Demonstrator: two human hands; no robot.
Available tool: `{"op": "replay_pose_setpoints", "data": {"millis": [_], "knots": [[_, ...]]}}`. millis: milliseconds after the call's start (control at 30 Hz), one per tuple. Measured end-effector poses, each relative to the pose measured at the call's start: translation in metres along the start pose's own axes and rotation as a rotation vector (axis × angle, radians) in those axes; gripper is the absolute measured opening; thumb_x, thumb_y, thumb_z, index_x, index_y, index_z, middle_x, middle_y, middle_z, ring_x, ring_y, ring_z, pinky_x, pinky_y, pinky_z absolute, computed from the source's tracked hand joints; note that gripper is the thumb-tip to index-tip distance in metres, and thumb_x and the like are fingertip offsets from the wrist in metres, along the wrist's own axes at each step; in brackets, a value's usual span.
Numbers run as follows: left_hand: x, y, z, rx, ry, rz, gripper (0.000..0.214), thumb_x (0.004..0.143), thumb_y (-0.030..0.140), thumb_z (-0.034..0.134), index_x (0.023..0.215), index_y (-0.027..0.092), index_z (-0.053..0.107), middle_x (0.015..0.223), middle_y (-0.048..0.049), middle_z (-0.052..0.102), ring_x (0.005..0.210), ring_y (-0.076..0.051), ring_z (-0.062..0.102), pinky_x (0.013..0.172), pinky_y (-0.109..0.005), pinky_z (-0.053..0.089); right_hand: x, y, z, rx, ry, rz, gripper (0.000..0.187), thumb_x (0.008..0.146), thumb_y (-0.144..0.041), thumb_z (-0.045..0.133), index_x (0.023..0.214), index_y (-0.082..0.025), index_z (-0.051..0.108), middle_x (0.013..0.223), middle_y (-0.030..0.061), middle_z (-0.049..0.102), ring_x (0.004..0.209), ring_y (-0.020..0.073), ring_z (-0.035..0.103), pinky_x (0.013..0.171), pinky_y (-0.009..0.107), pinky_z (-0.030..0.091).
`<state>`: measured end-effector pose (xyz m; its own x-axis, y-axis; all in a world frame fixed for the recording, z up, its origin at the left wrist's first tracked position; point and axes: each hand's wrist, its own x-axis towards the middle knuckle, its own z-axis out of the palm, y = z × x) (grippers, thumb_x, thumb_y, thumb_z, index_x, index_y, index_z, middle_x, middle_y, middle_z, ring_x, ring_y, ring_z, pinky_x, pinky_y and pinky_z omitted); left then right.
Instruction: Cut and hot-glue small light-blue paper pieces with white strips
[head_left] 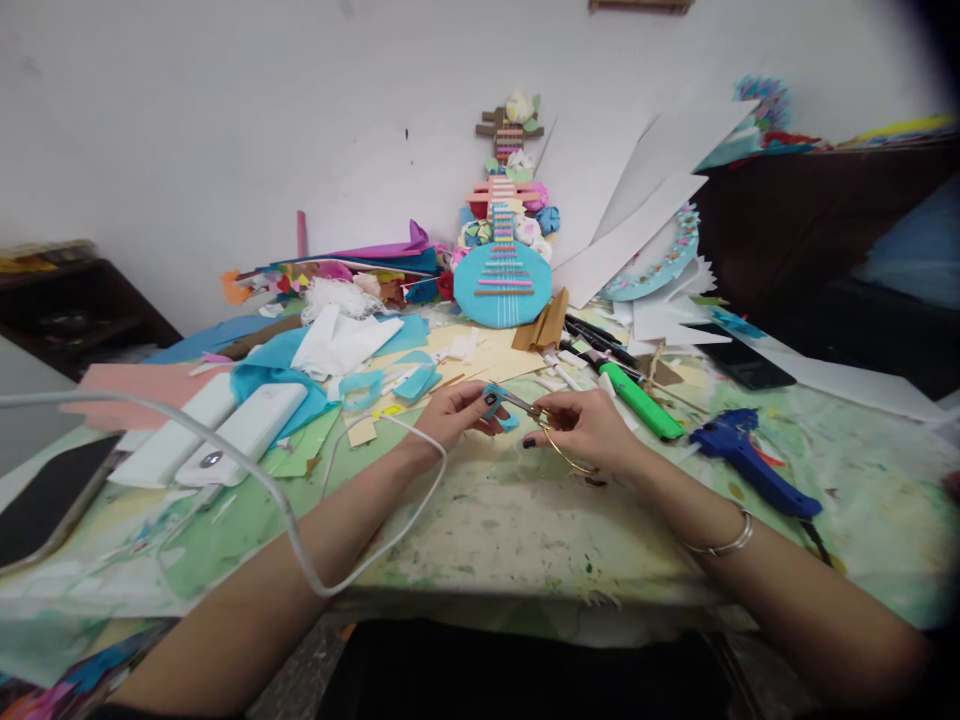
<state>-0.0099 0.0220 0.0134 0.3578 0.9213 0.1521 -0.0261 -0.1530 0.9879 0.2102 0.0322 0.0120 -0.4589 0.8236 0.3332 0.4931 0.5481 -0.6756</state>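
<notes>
My left hand (452, 413) pinches a small blue paper piece (493, 402) between thumb and fingers. My right hand (585, 428) grips small gold-handled scissors (541, 425), whose blades meet the blue piece between the two hands. Both hands hover just above a paint-stained table (525, 520), near its middle. A silver bracelet (724, 543) sits on my right wrist.
A white cable (300, 540) loops over my left forearm. Two white power banks (225, 432) and a dark phone (45, 505) lie left. A green cutter (641, 401), blue glue gun (742, 458) and black phone (739, 362) lie right. A paper guitar (502, 270), coloured scraps and white sheets fill the back.
</notes>
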Motion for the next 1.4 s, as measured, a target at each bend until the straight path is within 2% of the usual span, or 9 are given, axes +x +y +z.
{"op": "replay_pose_setpoints", "data": {"millis": [467, 967, 1167, 1400], "knots": [[-0.0006, -0.0003, 0.0008, 0.009, -0.02, -0.005, 0.033, 0.081, 0.044, 0.062, 0.09, 0.012, 0.065, 0.083, -0.0073, 0.067, 0.064, -0.012, 0.061, 0.065, -0.026, 0.052, -0.0004, 0.0001, 0.0003, -0.016, -0.021, -0.014, 0.046, 0.067, -0.058, 0.069, 0.076, -0.013, 0.071, 0.051, -0.0038, 0.039, 0.053, 0.0095, 0.03, 0.048, 0.025, 0.021], [0.0007, -0.003, 0.0, -0.026, -0.022, -0.015, 0.032, 0.08, 0.043, 0.064, 0.087, 0.012, 0.065, 0.082, -0.0071, 0.067, 0.064, -0.011, 0.061, 0.065, -0.026, 0.052, 0.0003, 0.0018, -0.0026, -0.012, -0.069, 0.0, 0.048, 0.066, -0.059, 0.069, 0.059, -0.013, 0.059, 0.051, -0.0053, 0.028, 0.054, 0.0083, 0.023, 0.047, 0.025, 0.015], [0.0005, -0.0046, -0.0007, -0.044, -0.023, -0.018, 0.034, 0.079, 0.044, 0.065, 0.088, 0.011, 0.065, 0.08, -0.0067, 0.067, 0.063, -0.011, 0.061, 0.064, -0.026, 0.052, 0.0005, 0.0012, -0.0045, -0.038, -0.085, 0.0, 0.046, 0.066, -0.058, 0.07, 0.062, -0.012, 0.064, 0.052, -0.005, 0.027, 0.055, 0.0083, 0.021, 0.047, 0.025, 0.014], [-0.0004, -0.0027, 0.0007, -0.031, -0.022, -0.028, 0.033, 0.079, 0.044, 0.065, 0.083, 0.011, 0.064, 0.078, -0.0057, 0.066, 0.061, -0.011, 0.061, 0.062, -0.024, 0.051, -0.0011, 0.0014, -0.0002, -0.003, -0.067, 0.013, 0.049, 0.069, -0.061, 0.066, 0.071, -0.012, 0.069, 0.05, -0.0041, 0.033, 0.054, 0.0089, 0.026, 0.047, 0.025, 0.017]]}}
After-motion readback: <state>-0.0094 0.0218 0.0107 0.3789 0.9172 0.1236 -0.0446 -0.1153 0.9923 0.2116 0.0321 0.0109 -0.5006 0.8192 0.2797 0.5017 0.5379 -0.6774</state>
